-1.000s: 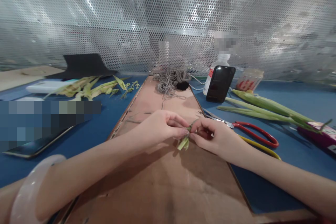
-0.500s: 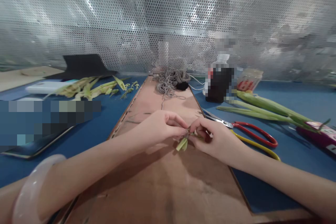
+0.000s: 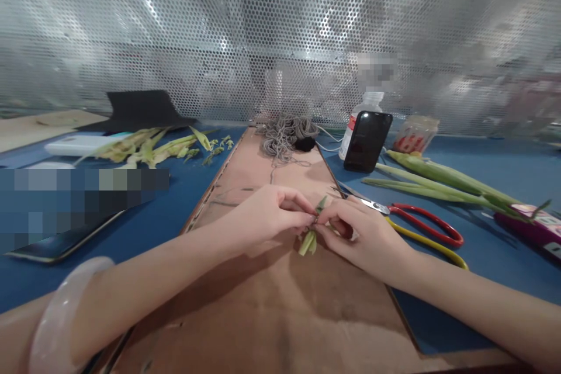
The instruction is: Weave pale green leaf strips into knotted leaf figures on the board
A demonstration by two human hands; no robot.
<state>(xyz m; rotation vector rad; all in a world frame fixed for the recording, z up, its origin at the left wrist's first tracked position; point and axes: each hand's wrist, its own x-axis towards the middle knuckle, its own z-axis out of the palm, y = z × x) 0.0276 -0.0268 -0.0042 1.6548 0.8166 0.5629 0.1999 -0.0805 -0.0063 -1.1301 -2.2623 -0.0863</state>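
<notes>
Over the wooden board (image 3: 280, 310), my left hand (image 3: 274, 216) pinches a small green leaf piece (image 3: 308, 242) between thumb and forefinger, near its middle. My right hand (image 3: 357, 231) meets it fingertip to fingertip from the right, pinching the same piece. Pale green strips hang below the fingers, and a darker green tip shows above them. Whatever binds the piece at the pinch is too small to make out. Scissors (image 3: 381, 208) with a red and a yellow handle lie just beyond my right hand.
Grey cord (image 3: 287, 134) is heaped at the board's far end. A phone (image 3: 367, 141) leans on a bottle (image 3: 348, 128), with a jar (image 3: 416, 133) behind. Long leaves (image 3: 456, 178) lie right, husks (image 3: 162, 149) left. Another dark device (image 3: 74, 239) is partly blurred.
The green piece has turned more upright, and its dark tip now shows above my fingers. My right hand has shifted slightly, still pinching.
</notes>
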